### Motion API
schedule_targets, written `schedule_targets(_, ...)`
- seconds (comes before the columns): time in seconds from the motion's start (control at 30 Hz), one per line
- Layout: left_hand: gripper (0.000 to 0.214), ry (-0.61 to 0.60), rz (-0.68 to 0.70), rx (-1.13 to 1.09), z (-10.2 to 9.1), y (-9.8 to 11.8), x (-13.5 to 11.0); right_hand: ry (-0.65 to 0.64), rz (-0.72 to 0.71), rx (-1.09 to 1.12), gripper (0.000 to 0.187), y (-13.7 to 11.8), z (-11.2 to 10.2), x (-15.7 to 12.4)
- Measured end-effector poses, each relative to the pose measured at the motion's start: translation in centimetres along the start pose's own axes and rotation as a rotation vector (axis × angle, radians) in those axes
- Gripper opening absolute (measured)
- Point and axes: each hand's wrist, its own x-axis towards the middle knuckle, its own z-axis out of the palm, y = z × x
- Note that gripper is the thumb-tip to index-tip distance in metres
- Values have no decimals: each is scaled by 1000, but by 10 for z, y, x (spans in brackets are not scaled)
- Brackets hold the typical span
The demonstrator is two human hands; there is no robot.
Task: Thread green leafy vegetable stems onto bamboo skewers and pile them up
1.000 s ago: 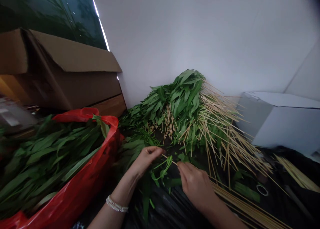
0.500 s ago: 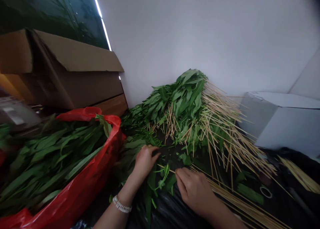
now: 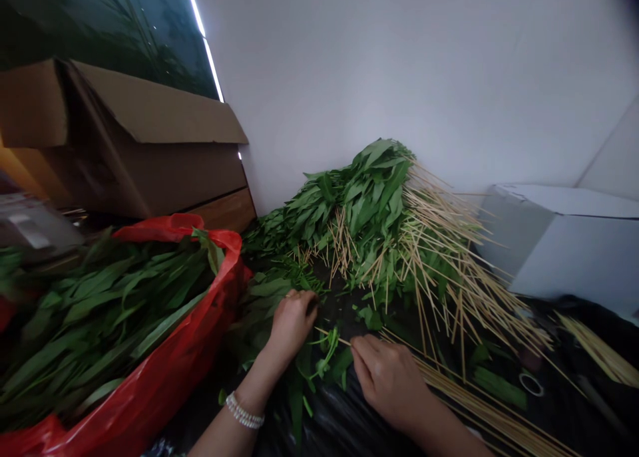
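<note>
My right hand (image 3: 387, 377) pinches a thin bamboo skewer (image 3: 344, 341) that points left. Green leafy stems (image 3: 328, 356) are threaded on its front part, and their leaves hang below. My left hand (image 3: 293, 320), with a beaded bracelet on the wrist, is curled closed over loose green leaves (image 3: 264, 291) just beyond the skewer's tip. Its fingertips are turned away, so I cannot make out what is in them. Past both hands lies a large heap of skewered leafy greens (image 3: 372, 184), with its bare sticks fanned out to the right.
On the left, a red plastic bag (image 3: 200, 330) is full of long green leaves, with a cardboard box (image 3: 164, 171) behind it. Loose skewers (image 3: 479, 400) lie right of my right hand near a roll of tape (image 3: 531, 384). A white box (image 3: 584, 251) stands further right. Black plastic (image 3: 344, 417) covers the surface.
The fingers of my left hand have drawn closed, and that hand has shifted slightly. My right hand and the skewer stay in place.
</note>
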Motion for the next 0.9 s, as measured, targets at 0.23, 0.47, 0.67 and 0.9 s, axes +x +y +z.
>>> schedule_targets(0.23, 19, 111, -49, -681, 0, 11, 3, 14, 11, 6, 23, 1, -2, 1)
schedule_targets(0.47, 25, 5, -267, -1094, -1, 15, 4, 80, 25, 14, 24, 3, -1, 2)
schedule_targets(0.67, 27, -58, -363, -1324, -1, 14, 4, 190, 89, 66, 26, 8, -1, 3)
schedule_targets(0.9, 30, -109, -361, -1309, -2, 16, 3, 223, 115, 68, 26, 10, -3, 4)
